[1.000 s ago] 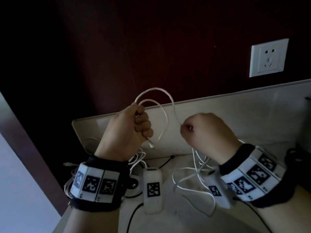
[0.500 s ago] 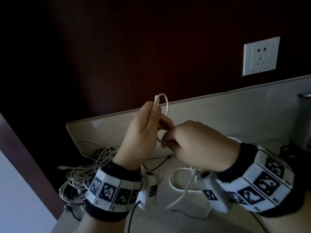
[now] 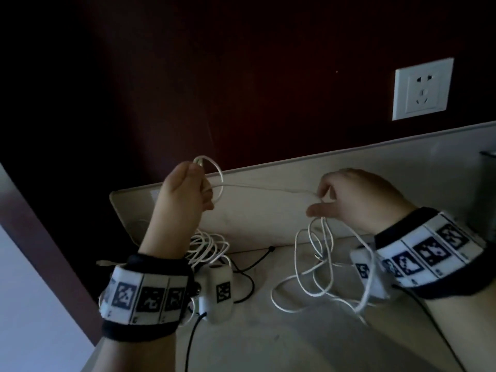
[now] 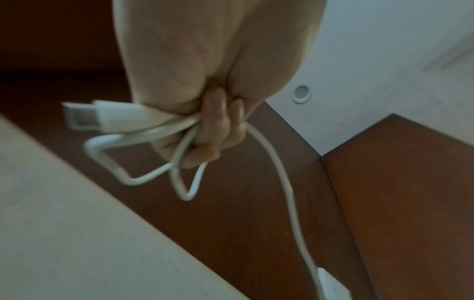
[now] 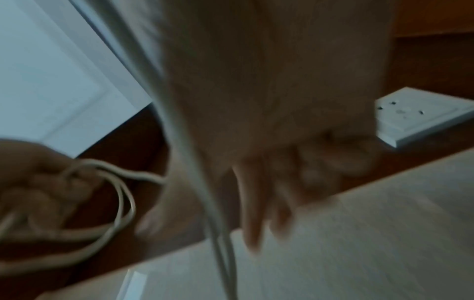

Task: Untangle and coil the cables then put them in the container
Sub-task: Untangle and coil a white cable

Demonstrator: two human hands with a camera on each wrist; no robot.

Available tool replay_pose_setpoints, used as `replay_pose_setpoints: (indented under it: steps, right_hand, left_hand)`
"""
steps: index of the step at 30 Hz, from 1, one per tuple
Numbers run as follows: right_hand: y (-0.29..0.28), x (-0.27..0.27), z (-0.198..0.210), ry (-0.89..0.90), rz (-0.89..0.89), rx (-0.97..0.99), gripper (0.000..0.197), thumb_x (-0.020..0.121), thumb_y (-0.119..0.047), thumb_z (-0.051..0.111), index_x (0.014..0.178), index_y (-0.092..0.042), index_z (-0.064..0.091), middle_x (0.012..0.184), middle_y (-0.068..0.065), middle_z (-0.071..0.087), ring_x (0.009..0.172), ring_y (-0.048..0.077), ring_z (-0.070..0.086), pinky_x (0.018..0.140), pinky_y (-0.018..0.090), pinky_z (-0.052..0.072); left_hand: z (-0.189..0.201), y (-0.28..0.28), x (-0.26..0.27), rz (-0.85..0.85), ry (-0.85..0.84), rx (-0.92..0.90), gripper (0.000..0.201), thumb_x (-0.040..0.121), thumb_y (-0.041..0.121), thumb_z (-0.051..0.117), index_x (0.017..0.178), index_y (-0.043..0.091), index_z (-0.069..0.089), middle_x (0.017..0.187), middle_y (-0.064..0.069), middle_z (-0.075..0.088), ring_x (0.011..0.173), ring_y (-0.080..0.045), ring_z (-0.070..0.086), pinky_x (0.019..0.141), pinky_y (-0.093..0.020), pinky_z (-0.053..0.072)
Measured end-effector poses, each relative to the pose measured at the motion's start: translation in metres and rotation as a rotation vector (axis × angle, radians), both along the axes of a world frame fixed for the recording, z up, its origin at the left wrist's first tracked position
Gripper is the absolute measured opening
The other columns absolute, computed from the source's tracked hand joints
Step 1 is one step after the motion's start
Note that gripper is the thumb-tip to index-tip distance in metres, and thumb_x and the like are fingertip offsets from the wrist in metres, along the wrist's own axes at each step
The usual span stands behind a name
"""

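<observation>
My left hand [image 3: 185, 194] grips a small coil of the white cable [image 3: 268, 187], and its flat plug [image 4: 84, 115] sticks out past the fingers [image 4: 218, 130]. From there the cable runs taut to my right hand [image 3: 351, 194], whose curled fingers and thumb hold it. The rest hangs below that hand in loose loops [image 3: 316, 261] down to the counter. The right wrist view is blurred; it shows the cable [image 5: 195, 162] passing the palm and the left hand [image 5: 38, 182] with its coil. I see no container.
A second tangle of white cables [image 3: 206, 248] lies on the pale counter [image 3: 268, 331] behind my left wrist, with a black cable [image 3: 252, 264] beside it. A wall socket [image 3: 422, 89] sits upper right. The counter's raised back edge [image 3: 295, 218] runs behind both hands.
Half a second ago the hands met at the coil. The right hand has since slid right along the cable, drawing a length taut between them.
</observation>
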State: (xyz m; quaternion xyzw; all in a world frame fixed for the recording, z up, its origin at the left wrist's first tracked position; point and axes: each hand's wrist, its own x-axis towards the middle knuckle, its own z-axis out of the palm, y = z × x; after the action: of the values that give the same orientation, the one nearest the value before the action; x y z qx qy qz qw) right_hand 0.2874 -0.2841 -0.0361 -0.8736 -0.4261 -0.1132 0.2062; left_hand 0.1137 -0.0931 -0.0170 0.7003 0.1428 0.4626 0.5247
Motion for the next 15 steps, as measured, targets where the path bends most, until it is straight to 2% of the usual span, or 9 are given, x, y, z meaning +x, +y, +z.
replay_pose_setpoints:
  steps: [2,4,7,9,11,13,15]
  right_hand:
    - [-0.001,-0.006,0.002,0.067,0.114,0.001,0.038,0.074,-0.063,0.071,0.089,-0.029,0.064,0.084,-0.013,0.061,0.079,0.007,0.058,0.069,0.030,0.047]
    - [0.004,-0.023,0.006,0.103,0.305,0.111,0.020,0.087,-0.047,0.065,0.083,-0.028,0.066,0.074,-0.012,0.062,0.069,0.001,0.058,0.066,0.032,0.048]
    - [0.012,-0.045,0.007,0.181,0.485,0.240,0.028,0.102,-0.028,0.047,0.079,-0.027,0.063,0.060,-0.010,0.060,0.054,0.008,0.055,0.055,0.035,0.046]
    - [0.014,-0.051,0.004,0.239,0.504,0.253,0.031,0.104,-0.029,0.042,0.082,-0.026,0.063,0.048,-0.008,0.044,0.042,0.009,0.038,0.044,0.032,0.033]
    - [0.013,-0.052,0.004,0.241,0.478,0.180,0.035,0.105,-0.033,0.040,0.082,-0.022,0.064,0.043,-0.008,0.037,0.039,0.008,0.032,0.042,0.024,0.027]
    - [0.010,-0.052,0.006,0.207,0.437,0.099,0.038,0.104,-0.035,0.041,0.077,-0.018,0.063,0.045,-0.007,0.040,0.041,0.007,0.035,0.045,0.022,0.030]
    - [0.008,-0.049,0.007,0.192,0.420,0.065,0.041,0.102,-0.036,0.043,0.073,-0.012,0.061,0.048,-0.004,0.042,0.045,0.009,0.038,0.051,0.029,0.034]
  left_hand:
    - [-0.004,-0.005,0.007,-0.034,0.027,-0.055,0.035,0.104,0.011,0.037,0.070,0.017,0.037,0.052,0.009,0.034,0.043,-0.004,0.032,0.040,-0.017,0.030]
    - [-0.005,-0.011,0.011,-0.074,0.050,-0.123,0.032,0.102,0.009,0.038,0.071,0.017,0.038,0.054,0.006,0.032,0.043,-0.005,0.030,0.040,-0.017,0.028]
    - [-0.005,-0.019,0.012,-0.168,0.102,-0.221,0.033,0.101,0.008,0.037,0.069,0.016,0.038,0.052,0.004,0.031,0.039,-0.006,0.028,0.048,-0.025,0.029]
    - [-0.007,-0.022,0.011,-0.218,0.189,-0.220,0.033,0.102,0.012,0.035,0.069,0.015,0.040,0.053,0.001,0.032,0.039,-0.009,0.030,0.052,-0.028,0.037]
    - [-0.007,-0.022,0.010,-0.263,0.258,-0.204,0.033,0.102,0.015,0.034,0.071,0.012,0.044,0.053,-0.003,0.038,0.040,-0.014,0.035,0.054,-0.031,0.043]
    - [-0.007,-0.023,0.008,-0.320,0.284,-0.222,0.033,0.102,0.016,0.033,0.072,0.011,0.046,0.051,-0.004,0.042,0.041,-0.017,0.038,0.056,-0.032,0.043]
    - [-0.006,-0.023,0.007,-0.391,0.292,-0.264,0.034,0.103,0.017,0.031,0.073,0.012,0.047,0.049,-0.004,0.043,0.040,-0.017,0.038,0.053,-0.029,0.043]
